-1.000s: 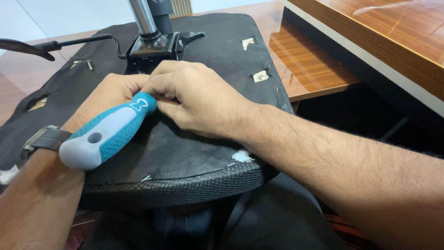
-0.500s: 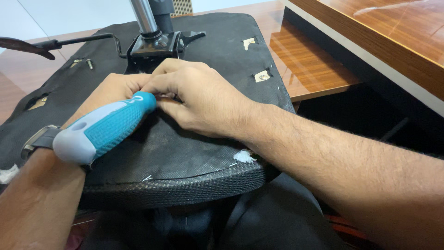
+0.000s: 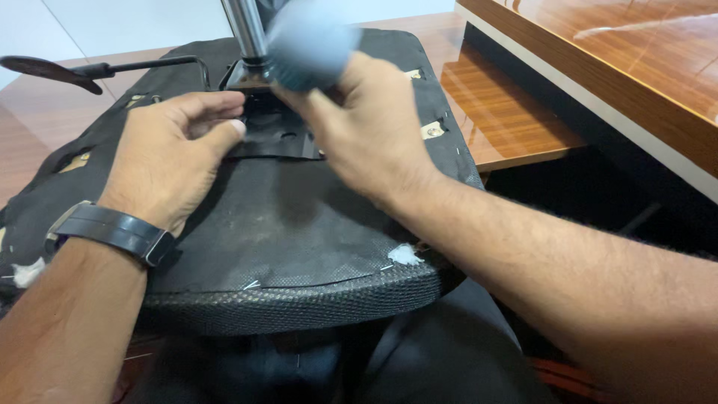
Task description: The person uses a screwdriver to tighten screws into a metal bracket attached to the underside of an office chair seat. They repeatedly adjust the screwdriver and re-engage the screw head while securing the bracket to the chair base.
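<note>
Upturned office chair seat [image 3: 284,224], underside up, black fabric lining stapled along the near edge, mesh rim below. Small tuft of white stuffing [image 3: 404,254] poking through near the front right corner; another white tuft [image 3: 28,272] at far left edge. Pale metal tabs [image 3: 432,130] showing at slits in the fabric on the right side, one more at left.

Left hand [image 3: 168,153] laid flat on the fabric, palm down, fingers loosely spread, thumb tip touching the edge of the black metal mounting plate [image 3: 273,135] at the seat's centre. Empty, holding nothing. Dark watch [image 3: 112,230] on that wrist.

Right hand [image 3: 370,131] raised just above the plate, fingers curled and closed around a blue-handled tool [image 3: 310,41]; handle heavily motion-blurred, tip hidden, so contact with the plate not readable.

Chrome gas-lift column [image 3: 243,30] rising from the plate at top centre. Black lever with flat paddle end [image 3: 52,72] running out to the left.

Glossy brown wooden desk [image 3: 598,67] at right, lower shelf of the same wood just beside the seat's right edge. No labels or packages visible.
</note>
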